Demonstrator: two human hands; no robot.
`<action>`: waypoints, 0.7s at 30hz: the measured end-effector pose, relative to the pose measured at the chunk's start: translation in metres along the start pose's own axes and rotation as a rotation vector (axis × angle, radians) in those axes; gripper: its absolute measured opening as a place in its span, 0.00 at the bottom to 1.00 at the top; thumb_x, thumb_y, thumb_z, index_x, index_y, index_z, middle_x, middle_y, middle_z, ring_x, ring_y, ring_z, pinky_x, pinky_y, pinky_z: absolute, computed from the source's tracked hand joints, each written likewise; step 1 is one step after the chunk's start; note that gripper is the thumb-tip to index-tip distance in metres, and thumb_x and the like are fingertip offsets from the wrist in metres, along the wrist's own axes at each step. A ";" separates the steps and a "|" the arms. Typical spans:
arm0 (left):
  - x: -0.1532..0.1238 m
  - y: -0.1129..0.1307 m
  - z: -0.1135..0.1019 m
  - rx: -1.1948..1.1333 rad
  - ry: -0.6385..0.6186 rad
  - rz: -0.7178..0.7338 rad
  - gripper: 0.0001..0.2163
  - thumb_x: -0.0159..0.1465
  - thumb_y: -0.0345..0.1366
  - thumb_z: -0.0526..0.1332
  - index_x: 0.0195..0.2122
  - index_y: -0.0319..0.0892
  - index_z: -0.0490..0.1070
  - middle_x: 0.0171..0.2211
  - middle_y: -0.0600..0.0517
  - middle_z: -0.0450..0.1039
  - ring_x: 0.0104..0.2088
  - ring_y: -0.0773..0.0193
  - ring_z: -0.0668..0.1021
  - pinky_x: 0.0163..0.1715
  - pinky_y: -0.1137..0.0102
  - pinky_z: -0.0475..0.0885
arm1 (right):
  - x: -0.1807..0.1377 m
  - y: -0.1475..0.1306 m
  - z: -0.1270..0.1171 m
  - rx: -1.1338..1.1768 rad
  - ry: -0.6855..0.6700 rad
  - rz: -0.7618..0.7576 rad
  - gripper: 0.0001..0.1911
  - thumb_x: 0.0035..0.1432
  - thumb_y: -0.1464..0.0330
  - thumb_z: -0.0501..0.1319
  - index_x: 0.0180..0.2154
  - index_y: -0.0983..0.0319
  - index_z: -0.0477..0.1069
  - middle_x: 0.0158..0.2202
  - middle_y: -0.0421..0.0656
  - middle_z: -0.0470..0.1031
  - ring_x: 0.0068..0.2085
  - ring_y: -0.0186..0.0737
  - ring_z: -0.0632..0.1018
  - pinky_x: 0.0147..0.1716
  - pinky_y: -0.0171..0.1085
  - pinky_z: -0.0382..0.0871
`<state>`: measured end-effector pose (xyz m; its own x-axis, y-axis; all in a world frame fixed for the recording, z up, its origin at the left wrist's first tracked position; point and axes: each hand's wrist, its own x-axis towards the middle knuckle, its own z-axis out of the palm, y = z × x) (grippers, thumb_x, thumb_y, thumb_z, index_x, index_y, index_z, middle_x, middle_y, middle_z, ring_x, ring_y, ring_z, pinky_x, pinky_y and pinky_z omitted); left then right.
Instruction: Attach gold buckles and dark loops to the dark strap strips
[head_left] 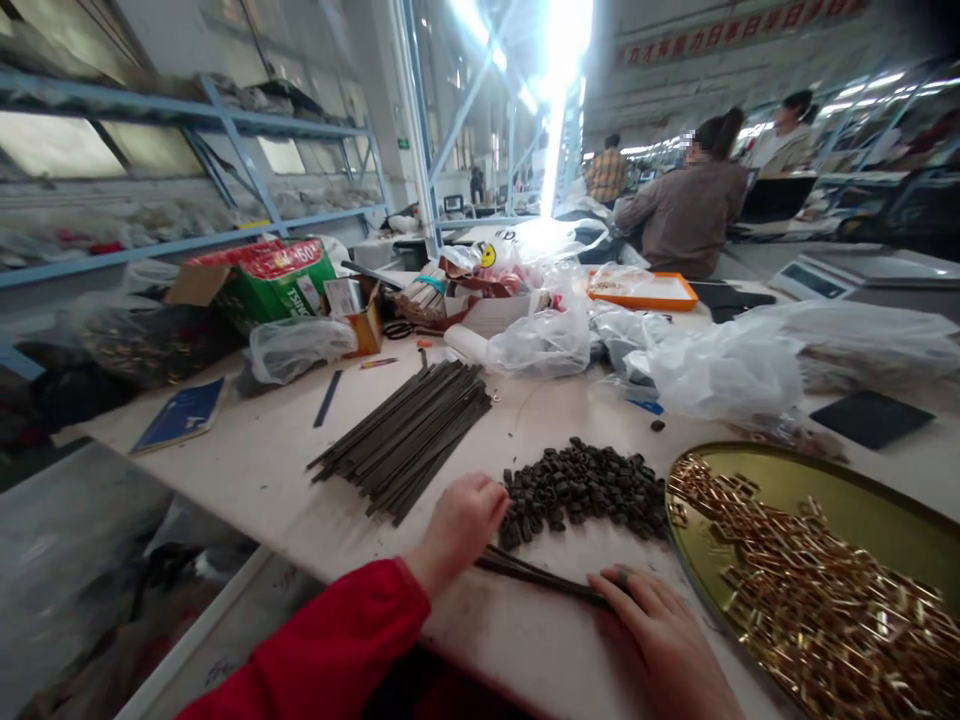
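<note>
My left hand [466,525], in a red sleeve, is closed with its fingertips turned down beside a heap of small dark loops [585,485]. Whatever it may hold is hidden. A few thin dark strips [536,574] lie along the table between my hands, in front of the heap. At their right end, my right hand [660,625] has its thumb and fingers on them; its palm side is hidden. Further left, a bundle of straight, flat dark strips [409,435] lies on the table. On the right, a gold-coloured tray [847,500] carries many small metal buckles [847,600].
Plastic bags [712,370], an orange tray [645,290] and a green carton [277,280] stand along the back. A blue booklet [180,413] lies by the table's left edge. A scale [817,278] stands at the back right. Several people are beyond the table.
</note>
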<state>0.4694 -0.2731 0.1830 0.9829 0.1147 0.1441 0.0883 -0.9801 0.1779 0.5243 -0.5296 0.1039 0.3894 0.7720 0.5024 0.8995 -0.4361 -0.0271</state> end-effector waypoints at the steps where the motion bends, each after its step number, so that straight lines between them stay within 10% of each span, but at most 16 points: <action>1: 0.015 -0.016 -0.005 0.029 0.015 -0.045 0.10 0.65 0.35 0.50 0.35 0.40 0.70 0.36 0.49 0.71 0.38 0.64 0.72 0.40 0.71 0.66 | 0.003 0.001 -0.002 -0.013 0.021 -0.020 0.15 0.58 0.63 0.53 0.45 0.58 0.70 0.40 0.45 0.76 0.41 0.45 0.75 0.41 0.42 0.66; 9: 0.092 -0.080 0.004 0.170 0.006 -0.313 0.09 0.62 0.35 0.56 0.37 0.34 0.69 0.37 0.46 0.70 0.38 0.60 0.73 0.39 0.62 0.67 | 0.008 0.006 -0.002 -0.072 0.089 -0.041 0.22 0.52 0.57 0.59 0.46 0.62 0.69 0.39 0.46 0.77 0.40 0.45 0.77 0.39 0.40 0.68; 17: 0.083 -0.069 -0.017 -0.014 -0.051 -0.296 0.10 0.63 0.28 0.48 0.35 0.31 0.67 0.37 0.37 0.71 0.40 0.54 0.73 0.38 0.63 0.65 | 0.010 -0.002 -0.019 0.123 0.031 0.192 0.20 0.55 0.62 0.58 0.49 0.61 0.65 0.44 0.49 0.73 0.46 0.49 0.73 0.44 0.45 0.66; 21: 0.054 -0.050 -0.040 -0.257 -0.149 -0.254 0.10 0.63 0.34 0.47 0.33 0.38 0.65 0.29 0.49 0.72 0.29 0.64 0.75 0.29 0.72 0.66 | 0.043 0.000 -0.031 0.224 -0.062 0.367 0.11 0.60 0.69 0.51 0.42 0.62 0.68 0.40 0.49 0.73 0.41 0.44 0.74 0.39 0.41 0.68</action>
<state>0.5119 -0.2118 0.2208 0.9494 0.3050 -0.0755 0.3069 -0.8486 0.4309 0.5351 -0.5111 0.1520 0.6964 0.6137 0.3720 0.7173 -0.5809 -0.3847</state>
